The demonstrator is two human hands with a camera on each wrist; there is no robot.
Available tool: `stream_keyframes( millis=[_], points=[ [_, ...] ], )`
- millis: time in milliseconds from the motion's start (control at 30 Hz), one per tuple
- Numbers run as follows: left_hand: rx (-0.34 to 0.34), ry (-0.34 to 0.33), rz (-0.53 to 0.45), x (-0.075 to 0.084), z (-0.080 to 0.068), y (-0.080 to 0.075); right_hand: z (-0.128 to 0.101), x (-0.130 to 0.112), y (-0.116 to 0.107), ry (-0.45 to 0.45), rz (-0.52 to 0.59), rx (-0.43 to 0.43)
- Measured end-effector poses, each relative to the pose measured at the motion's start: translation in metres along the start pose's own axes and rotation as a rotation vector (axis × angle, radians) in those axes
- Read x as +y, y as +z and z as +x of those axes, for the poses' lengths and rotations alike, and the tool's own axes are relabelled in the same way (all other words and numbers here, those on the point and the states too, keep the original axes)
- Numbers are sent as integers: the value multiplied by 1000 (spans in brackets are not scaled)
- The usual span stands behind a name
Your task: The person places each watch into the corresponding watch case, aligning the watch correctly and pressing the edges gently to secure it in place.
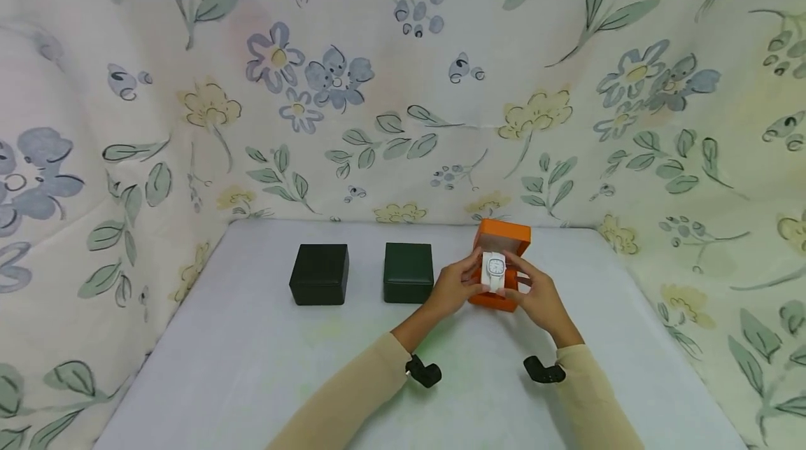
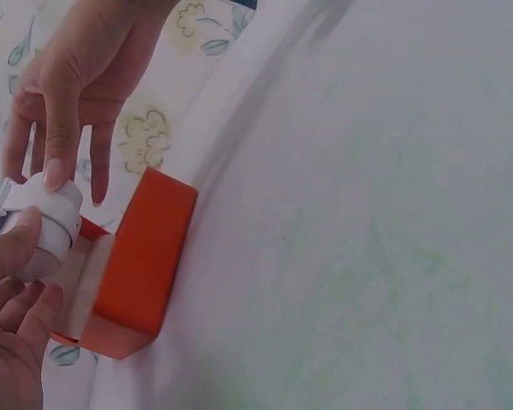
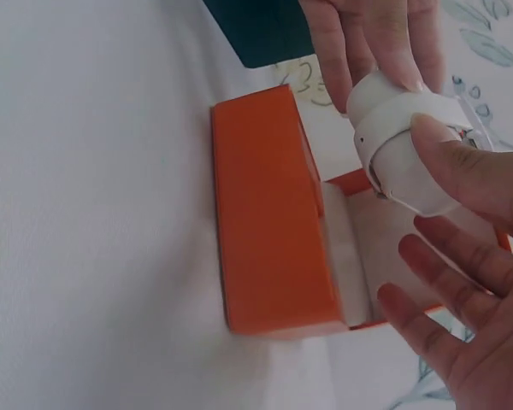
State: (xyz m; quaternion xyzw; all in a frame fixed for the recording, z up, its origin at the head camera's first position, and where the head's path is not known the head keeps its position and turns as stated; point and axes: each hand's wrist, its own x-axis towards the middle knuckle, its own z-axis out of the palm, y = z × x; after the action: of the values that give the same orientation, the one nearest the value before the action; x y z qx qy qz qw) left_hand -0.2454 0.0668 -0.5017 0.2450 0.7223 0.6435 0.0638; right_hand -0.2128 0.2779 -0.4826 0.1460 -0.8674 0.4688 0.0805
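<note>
A white wristwatch (image 1: 496,266) with a squarish dial is wrapped round a white cushion (image 3: 410,175). My left hand (image 1: 450,287) pinches the watch and cushion from the left side. From the other side my right hand (image 1: 540,301) grips them too, its thumb on the strap in the right wrist view. Both hands hold the watch over an orange watch box (image 1: 504,229), whose lid stands raised at the back. In the left wrist view the pale lining of the orange box (image 2: 137,269) shows behind the fingers. The hands hide part of its base.
A dark green box (image 1: 408,273), lid down, stands just left of my left hand. Further left sits a black box (image 1: 319,275), also closed. All rest on a white-covered table (image 1: 252,366), with a floral cloth (image 1: 403,86) hanging behind and at the sides.
</note>
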Motion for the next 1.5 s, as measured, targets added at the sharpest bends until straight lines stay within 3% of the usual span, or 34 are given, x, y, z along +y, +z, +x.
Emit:
stream_keyframes(
  millis=[367,700,1167,1500],
  points=[
    [-1,26,153,-18,8,6,2,12,3,20,-20,-15],
    [-11,9,354,-18,9,8,1,21,3,57,-98,-33],
    [-12,-22,462,-15,14,13,3,33,-2,50,-91,-94],
    [-22,-17,483,-14,17,15,1,32,-2,54,-173,-100]
  ],
)
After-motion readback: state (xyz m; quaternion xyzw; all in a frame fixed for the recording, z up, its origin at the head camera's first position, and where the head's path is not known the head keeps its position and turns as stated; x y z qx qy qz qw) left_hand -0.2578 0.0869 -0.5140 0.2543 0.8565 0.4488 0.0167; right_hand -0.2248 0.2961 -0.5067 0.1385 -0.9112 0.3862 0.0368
